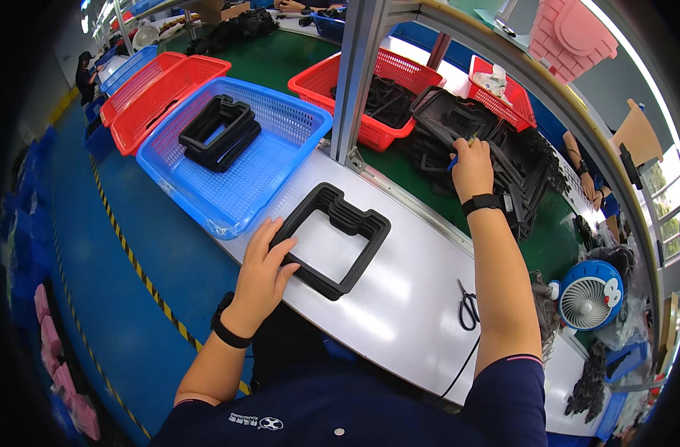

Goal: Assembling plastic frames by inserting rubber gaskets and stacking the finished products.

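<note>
While the left hand [261,270] rests against the near-left side of a stack of black frames [365,261], its fingers spread apart, the right hand [472,167] is out over a jumbled pile of black frames [520,182], fingers curled together on what looks like a slim blue tool [453,163]! The stack sits squarely on the white table [407,328], right in front of the person. Just beyond it, a blue basket [243,182] carries more black frames [222,156]. Black scissors [469,311] lie near the right forearm, and over on the right there's a blue fan [589,298]!
</note>
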`<action>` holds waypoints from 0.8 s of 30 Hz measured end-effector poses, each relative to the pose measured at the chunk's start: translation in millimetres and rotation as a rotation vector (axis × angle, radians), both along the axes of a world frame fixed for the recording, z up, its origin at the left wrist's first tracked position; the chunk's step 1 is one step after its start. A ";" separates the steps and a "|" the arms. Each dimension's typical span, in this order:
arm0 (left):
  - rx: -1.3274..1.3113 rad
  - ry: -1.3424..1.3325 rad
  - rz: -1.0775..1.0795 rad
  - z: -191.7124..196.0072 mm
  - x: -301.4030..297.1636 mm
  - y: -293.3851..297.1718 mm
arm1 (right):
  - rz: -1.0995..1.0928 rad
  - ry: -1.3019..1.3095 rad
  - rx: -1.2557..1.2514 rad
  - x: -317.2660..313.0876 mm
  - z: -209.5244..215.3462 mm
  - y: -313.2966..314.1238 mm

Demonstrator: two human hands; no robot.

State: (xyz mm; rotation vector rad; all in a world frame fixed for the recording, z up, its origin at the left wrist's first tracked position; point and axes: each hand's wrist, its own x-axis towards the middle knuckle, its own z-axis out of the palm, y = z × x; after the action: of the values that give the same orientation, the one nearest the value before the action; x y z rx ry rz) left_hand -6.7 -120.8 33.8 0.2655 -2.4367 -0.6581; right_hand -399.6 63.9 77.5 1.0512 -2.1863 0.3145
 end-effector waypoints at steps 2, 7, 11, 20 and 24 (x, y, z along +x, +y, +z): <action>-0.029 0.176 0.085 12.5 -3.1 12.8 | 0.010 0.025 -0.087 -2.7 10.2 9.7; 0.680 -0.033 -0.330 10.9 25.9 57.9 | 0.167 -0.621 -0.694 91.2 46.7 50.4; 1.406 -0.462 -0.681 -6.6 4.2 117.7 | 0.188 -1.182 -1.105 215.2 9.3 107.5; 1.937 -0.550 -0.400 -35.2 -6.4 156.3 | -0.137 -1.622 -0.406 345.2 -24.8 201.5; 2.006 -0.533 -0.347 -28.8 -7.9 159.0 | 0.078 -1.344 -0.383 322.6 -1.3 221.6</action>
State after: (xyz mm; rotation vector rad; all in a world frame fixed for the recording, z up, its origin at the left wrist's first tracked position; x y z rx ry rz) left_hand -14.6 38.3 5.0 0.7748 -1.1648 -3.1956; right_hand -77.0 285.5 76.2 0.7351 -2.9397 1.8071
